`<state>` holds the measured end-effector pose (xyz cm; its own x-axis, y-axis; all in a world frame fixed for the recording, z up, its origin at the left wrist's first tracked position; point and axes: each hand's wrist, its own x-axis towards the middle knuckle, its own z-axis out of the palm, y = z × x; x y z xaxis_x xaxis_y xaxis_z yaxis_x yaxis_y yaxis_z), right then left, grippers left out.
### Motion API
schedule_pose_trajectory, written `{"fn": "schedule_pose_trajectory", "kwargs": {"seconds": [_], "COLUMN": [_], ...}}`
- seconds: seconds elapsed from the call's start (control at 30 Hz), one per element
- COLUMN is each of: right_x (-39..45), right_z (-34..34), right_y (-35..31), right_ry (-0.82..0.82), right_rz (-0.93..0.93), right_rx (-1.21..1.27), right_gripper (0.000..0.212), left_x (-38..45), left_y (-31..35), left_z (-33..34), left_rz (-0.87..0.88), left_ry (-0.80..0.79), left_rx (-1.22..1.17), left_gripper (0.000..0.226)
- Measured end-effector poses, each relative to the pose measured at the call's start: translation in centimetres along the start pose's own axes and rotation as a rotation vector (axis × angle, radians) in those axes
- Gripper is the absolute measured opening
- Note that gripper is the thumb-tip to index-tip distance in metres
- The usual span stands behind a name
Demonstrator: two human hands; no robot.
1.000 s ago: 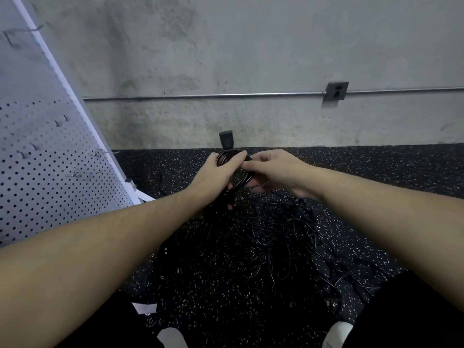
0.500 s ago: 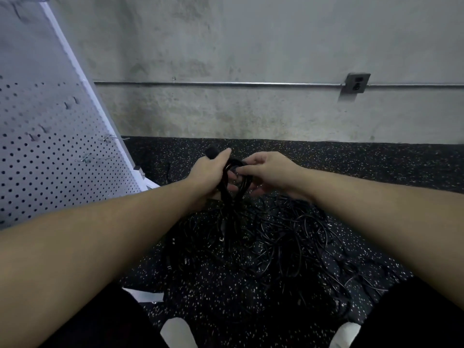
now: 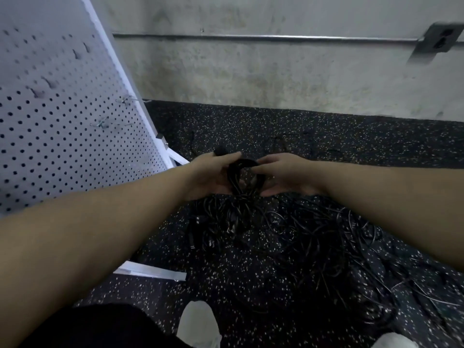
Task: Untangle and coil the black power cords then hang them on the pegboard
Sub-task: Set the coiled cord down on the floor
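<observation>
Two bare hands meet above a speckled black floor (image 3: 326, 136), holding a small coil of black cord (image 3: 244, 175) between them. The left hand (image 3: 211, 173) grips the coil's left side; the right hand (image 3: 286, 175) pinches its right side. Below lies a tangled cord pile (image 3: 313, 237). A white pegboard (image 3: 62, 136) leans at the floor's left edge.

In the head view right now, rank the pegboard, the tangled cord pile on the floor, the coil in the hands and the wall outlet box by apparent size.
1. pegboard, though it is nearer the camera and cut off by the frame.
2. tangled cord pile.
3. and 4. coil and wall outlet box: they look alike, and the box is farther off, so I leave them unranked.
</observation>
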<state>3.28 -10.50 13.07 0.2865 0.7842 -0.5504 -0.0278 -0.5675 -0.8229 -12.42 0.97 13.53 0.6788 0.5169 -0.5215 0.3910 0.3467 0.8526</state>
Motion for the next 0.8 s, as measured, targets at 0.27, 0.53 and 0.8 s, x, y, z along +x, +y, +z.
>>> {"fn": "schedule_pose_trajectory", "kwargs": {"seconds": [0.27,0.53,0.8], "right_x": [6.4,8.5,7.4], "right_z": [3.2,2.6,1.3], "right_y": [3.9,7.3,7.9], "right_ry": [-0.231,-0.239,-0.237], "right_rz": [0.103,0.186,0.2], "right_rx": [-0.417,-0.49,-0.534], "right_gripper": [0.04,0.026,0.028], "left_x": [4.0,7.1,6.3], "left_y": [-8.7,-12.9,-12.6], "left_z": [-7.5,-10.6,-11.7], "left_rz": [-0.193,-0.259,-0.202], "left_ry": [0.17,0.386,0.482], "left_rx": [0.073,-0.021,0.311], "left_gripper": [0.04,0.044,0.048]}}
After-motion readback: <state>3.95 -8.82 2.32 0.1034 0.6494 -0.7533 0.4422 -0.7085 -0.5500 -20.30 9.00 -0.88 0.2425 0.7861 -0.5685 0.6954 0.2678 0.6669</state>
